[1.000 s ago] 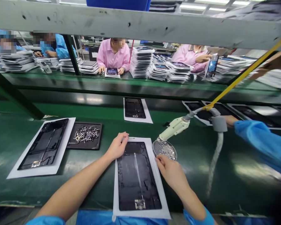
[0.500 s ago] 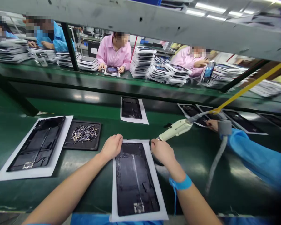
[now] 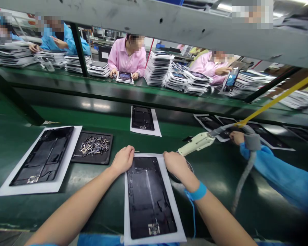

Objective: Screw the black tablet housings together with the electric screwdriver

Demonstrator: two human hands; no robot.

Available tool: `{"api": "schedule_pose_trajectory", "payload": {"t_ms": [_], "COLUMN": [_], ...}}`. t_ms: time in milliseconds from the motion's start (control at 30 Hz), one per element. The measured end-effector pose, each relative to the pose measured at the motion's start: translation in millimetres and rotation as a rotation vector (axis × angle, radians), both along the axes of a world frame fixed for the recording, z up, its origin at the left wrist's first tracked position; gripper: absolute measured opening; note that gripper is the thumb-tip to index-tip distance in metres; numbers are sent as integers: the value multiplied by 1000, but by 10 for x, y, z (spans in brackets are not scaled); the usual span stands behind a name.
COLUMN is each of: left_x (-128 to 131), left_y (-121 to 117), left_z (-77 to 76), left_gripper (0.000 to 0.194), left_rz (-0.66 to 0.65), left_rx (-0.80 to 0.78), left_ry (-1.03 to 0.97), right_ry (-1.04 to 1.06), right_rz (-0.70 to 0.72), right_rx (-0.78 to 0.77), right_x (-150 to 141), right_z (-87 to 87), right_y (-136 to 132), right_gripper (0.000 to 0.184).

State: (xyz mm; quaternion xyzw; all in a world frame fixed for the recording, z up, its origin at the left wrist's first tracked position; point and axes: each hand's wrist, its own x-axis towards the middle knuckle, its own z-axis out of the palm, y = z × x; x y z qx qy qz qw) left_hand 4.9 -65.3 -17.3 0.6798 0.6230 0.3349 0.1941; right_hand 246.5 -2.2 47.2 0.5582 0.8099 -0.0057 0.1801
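From the black panel (image 3: 151,198), flat on its white sheet (image 3: 170,191): at six o'clock the sheet overhangs the near edge of the surface (image 3: 207,171). The left hand (image 3: 123,160) has fingers curled at the sheet's eleven o'clock corner, the right hand (image 3: 178,165) at its one o'clock corner — grip and opening I cannot tell. Bare surface opens towards twelve, up to a farther panel (image 3: 143,119). Parts tray (image 3: 105,160) at ten; pale driver (image 3: 196,143) at one and dish (image 3: 191,166) at two crowd the right hand; a co-worker's sleeve (image 3: 279,174) at three.
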Motion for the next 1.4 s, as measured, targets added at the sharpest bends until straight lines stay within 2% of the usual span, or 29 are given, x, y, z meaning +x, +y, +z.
{"api": "schedule_pose_trajectory", "payload": {"t_ms": [167, 367, 567, 700, 833, 900, 1033, 1100, 1233, 1400], "left_x": [-25, -68, -75, -66, -76, -81, -79, -79, -94, -103], "left_y": [5, -6, 7, 26, 30, 27, 25, 29, 37, 38], "left_z": [25, 115, 127, 120, 127, 130, 132, 131, 126, 142], "left_gripper": [19, 19, 22, 24, 26, 28, 27, 28, 31, 30], "left_rz": [-9, 16, 64, 85, 106, 97, 111, 131, 140, 148], "left_rx": [-13, -23, -22, -42, -50, -52, -61, -65, -60, -59], "left_ry": [-73, -167, -211, -234, -259, -269, -272, -264, -245, -242], "right_ry": [-7, 35, 47, 54, 100, 166, 456, 485, 334, 270], "right_rz": [75, 31, -172, -332, -396, -381, -214, -172, -224, -204], "right_rx": [10, 31, 59, 68, 79, 65, -43, -31, -28, -51], "right_x": [-87, -108, 395, 686, 767, 749, 581, 440, 221, 242], "right_z": [33, 118, 244, 247, 183, 112, -109, -207, -286, -275], "right_y": [-12, -42, -288, -247, -313, -504, -1018, -1179, -1181, -1086], "right_gripper": [21, 20, 28, 30, 27, 25, 24, 21, 21, 20]}}
